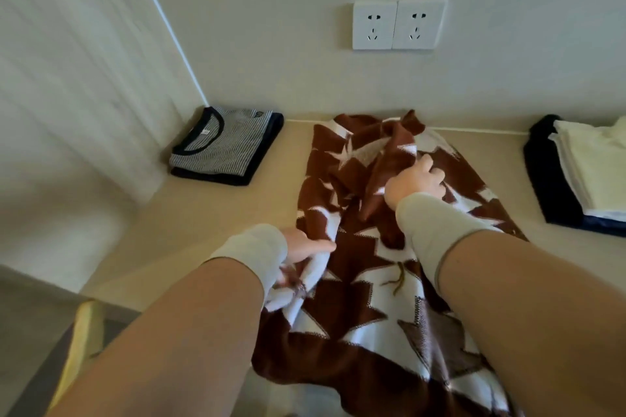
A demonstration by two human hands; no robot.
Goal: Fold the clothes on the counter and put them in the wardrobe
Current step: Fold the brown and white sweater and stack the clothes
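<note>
A brown sweater with white star shapes [359,281] lies spread lengthways on the beige counter [210,223], its near end hanging over the front edge. My left hand [301,249] grips a bunched fold at the sweater's left edge. My right hand [416,183] grips a raised fold of the sweater near its far end. Both wrists wear pale cuffs.
A folded striped shirt with dark trim [222,145] sits in the back left corner by the wall. A stack of folded cream and dark clothes [586,173] lies at the right. Two wall sockets [398,25] are above the counter. A yellowish chair back [81,342] stands low left.
</note>
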